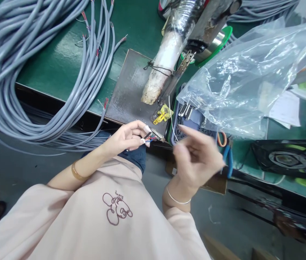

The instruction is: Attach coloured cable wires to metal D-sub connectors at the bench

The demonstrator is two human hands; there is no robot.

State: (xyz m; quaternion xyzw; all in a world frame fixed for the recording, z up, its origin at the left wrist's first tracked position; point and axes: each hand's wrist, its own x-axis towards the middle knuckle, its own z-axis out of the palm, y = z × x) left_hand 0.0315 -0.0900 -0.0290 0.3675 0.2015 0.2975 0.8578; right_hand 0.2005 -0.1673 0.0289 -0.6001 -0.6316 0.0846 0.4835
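The plug, its long axis slanting from far left to near right, sits by the near edge of the bench, just right of the closer left hand, which pinches coloured wires, while the blurred right hand may or may not grip the white strand.

The person wears a pale pinkish-beige top that fills the lower middle of the frame; its left sleeve spreads loose and wide toward the lower left corner, its right sleeve runs to the bottom edge right of centre; a dark maroon outline drawing of a round-eared cartoon head marks the front, with small lettering above it; an amber-brown bangle circles the left forearm, left of centre; a thin silvery bangle rings the right wrist; dark blue trousers show mid-frame.
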